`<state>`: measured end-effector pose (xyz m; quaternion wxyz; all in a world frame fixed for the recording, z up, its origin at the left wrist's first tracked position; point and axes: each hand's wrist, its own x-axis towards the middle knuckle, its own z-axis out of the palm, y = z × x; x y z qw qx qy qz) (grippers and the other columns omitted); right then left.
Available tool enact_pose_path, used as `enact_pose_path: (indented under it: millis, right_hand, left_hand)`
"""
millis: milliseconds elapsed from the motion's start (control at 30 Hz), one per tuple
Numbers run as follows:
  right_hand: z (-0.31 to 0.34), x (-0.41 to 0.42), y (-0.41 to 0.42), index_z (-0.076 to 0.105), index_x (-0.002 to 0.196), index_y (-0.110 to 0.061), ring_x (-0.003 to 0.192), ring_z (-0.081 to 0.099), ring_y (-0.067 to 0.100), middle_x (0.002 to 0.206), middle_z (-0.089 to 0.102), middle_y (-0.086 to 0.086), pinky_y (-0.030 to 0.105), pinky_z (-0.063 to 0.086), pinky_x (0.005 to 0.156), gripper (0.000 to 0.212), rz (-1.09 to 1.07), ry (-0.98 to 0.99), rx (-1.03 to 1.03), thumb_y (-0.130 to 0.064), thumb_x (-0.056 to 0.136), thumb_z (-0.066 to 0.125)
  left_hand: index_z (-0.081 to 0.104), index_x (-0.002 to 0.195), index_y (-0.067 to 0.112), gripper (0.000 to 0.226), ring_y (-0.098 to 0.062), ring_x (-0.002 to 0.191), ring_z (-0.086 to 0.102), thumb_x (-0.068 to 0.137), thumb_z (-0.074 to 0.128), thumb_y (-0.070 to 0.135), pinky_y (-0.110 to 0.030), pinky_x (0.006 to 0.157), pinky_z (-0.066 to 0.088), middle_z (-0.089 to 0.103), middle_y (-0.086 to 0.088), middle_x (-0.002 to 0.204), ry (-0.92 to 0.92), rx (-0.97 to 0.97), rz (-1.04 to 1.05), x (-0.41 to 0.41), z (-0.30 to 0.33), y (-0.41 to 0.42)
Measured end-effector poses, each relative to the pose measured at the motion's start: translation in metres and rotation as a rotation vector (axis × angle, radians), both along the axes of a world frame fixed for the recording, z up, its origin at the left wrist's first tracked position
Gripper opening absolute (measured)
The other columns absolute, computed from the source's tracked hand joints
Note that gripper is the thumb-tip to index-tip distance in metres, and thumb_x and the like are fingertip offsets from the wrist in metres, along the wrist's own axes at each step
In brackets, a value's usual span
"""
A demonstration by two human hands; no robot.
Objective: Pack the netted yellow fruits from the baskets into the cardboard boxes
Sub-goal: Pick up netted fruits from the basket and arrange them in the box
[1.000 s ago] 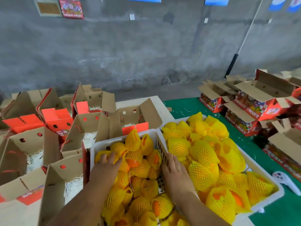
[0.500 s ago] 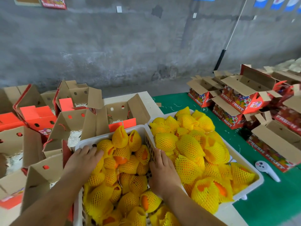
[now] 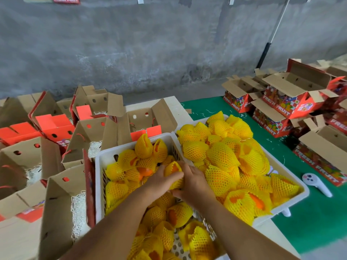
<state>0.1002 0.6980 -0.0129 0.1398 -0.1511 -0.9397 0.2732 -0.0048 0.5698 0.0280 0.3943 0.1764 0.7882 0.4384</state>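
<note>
A green table [image 3: 309, 218] fills the 4 o'clock side, with printed boxes [image 3: 293, 102] stacked at 2 o'clock. Open cardboard boxes [image 3: 62, 194] crowd the 9 o'clock side. Two white baskets [image 3: 105, 158] at centre brim with netted fruits [image 3: 221, 156]. Over the near basket, the left hand [image 3: 159, 182] and right hand [image 3: 193, 182] meet, both curled around one netted fruit [image 3: 173, 169]. A white handheld device [image 3: 315, 182] lies at 3 o'clock.

2 baskets [image 3: 105, 156], 2 hands [image 3: 159, 180], 1 white controller [image 3: 315, 182]
</note>
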Motion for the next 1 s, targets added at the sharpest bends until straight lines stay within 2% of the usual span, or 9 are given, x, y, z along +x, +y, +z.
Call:
enact_pose_path:
  millis: [167,267,400,533,600,667,700,800,1000]
  right_hand:
    - [0.003,0.0,0.002,0.033,0.147,-0.035,0.112,0.061,0.028,0.124,0.062,-0.001,0.032,0.051,0.085,0.097,-0.068,0.062,-0.211,-0.063,0.064,0.075]
    - [0.002,0.0,0.004,0.03,0.145,-0.039,0.1,0.063,0.018,0.117,0.06,-0.008,0.015,0.046,0.072,0.098,-0.072,0.102,-0.266,-0.062,0.064,0.079]
    - [0.007,0.001,0.002,0.029,0.144,-0.044,0.093,0.054,0.003,0.111,0.055,-0.018,0.0,0.043,0.065,0.097,-0.097,0.149,-0.341,-0.067,0.062,0.075]
    - [0.007,0.0,0.002,0.029,0.137,-0.048,0.096,0.062,0.014,0.109,0.058,-0.017,0.006,0.045,0.069,0.088,-0.087,0.099,-0.336,-0.062,0.061,0.071]
    - [0.006,-0.001,0.003,0.03,0.138,-0.044,0.104,0.064,0.022,0.114,0.062,-0.009,0.026,0.054,0.079,0.088,-0.083,0.079,-0.314,-0.058,0.062,0.07]
    - [0.006,-0.002,0.004,0.03,0.139,-0.043,0.107,0.064,0.024,0.116,0.063,-0.007,0.035,0.056,0.084,0.088,-0.09,0.077,-0.312,-0.058,0.062,0.071]
    - [0.006,-0.002,0.004,0.03,0.139,-0.042,0.109,0.064,0.025,0.118,0.064,-0.006,0.039,0.057,0.087,0.089,-0.091,0.075,-0.308,-0.058,0.062,0.071]
    - [0.006,-0.003,0.004,0.029,0.139,-0.043,0.111,0.065,0.026,0.121,0.066,-0.004,0.043,0.058,0.089,0.09,-0.081,0.069,-0.28,-0.057,0.066,0.078]
    - [0.005,-0.003,0.005,0.032,0.143,-0.043,0.116,0.064,0.022,0.125,0.065,-0.008,0.043,0.057,0.092,0.093,-0.064,0.088,-0.27,-0.055,0.067,0.084]
  left_hand:
    - [0.049,0.145,0.042,0.086,-0.011,0.11,0.06,0.074,0.039,0.09,-0.033,0.099,0.039,0.06,0.011,0.13,-0.106,0.085,0.061,-0.017,0.018,-0.005]
    - [0.056,0.128,0.043,0.045,-0.008,0.11,0.06,0.096,0.043,0.071,-0.029,0.096,0.042,0.063,0.016,0.123,-0.103,0.094,0.001,-0.02,0.021,0.001]
    - [0.066,0.096,0.045,0.029,-0.002,0.09,0.066,0.101,0.044,0.063,-0.019,0.073,0.047,0.068,0.027,0.096,-0.011,0.071,0.04,-0.018,0.019,0.005]
    - [0.071,0.103,0.04,0.031,-0.011,0.096,0.072,0.102,0.047,0.06,-0.029,0.085,0.053,0.076,0.017,0.092,0.066,0.097,0.018,-0.03,0.008,-0.005]
    - [0.068,0.117,0.035,0.026,-0.017,0.102,0.068,0.1,0.058,0.052,-0.037,0.086,0.055,0.071,0.013,0.103,0.523,0.049,0.091,-0.042,0.005,-0.009]
    - [0.057,0.138,0.024,0.049,-0.024,0.117,0.06,0.093,0.071,0.038,-0.04,0.093,0.052,0.065,0.001,0.125,0.927,-0.044,0.259,-0.057,0.003,-0.012]
    - [0.046,0.148,0.018,0.067,-0.03,0.128,0.053,0.09,0.076,0.034,-0.044,0.102,0.048,0.057,-0.007,0.139,0.923,-0.085,0.326,-0.063,0.004,-0.011]
    - [0.012,0.164,0.013,0.108,-0.034,0.15,0.031,0.084,0.084,0.024,-0.05,0.12,0.035,0.028,-0.013,0.165,0.531,-0.102,0.311,-0.08,0.0,-0.004]
    - [0.026,0.158,0.017,0.096,-0.041,0.137,0.046,0.082,0.084,0.017,-0.044,0.109,0.044,0.027,-0.018,0.154,0.636,-0.319,0.236,-0.1,-0.022,-0.005]
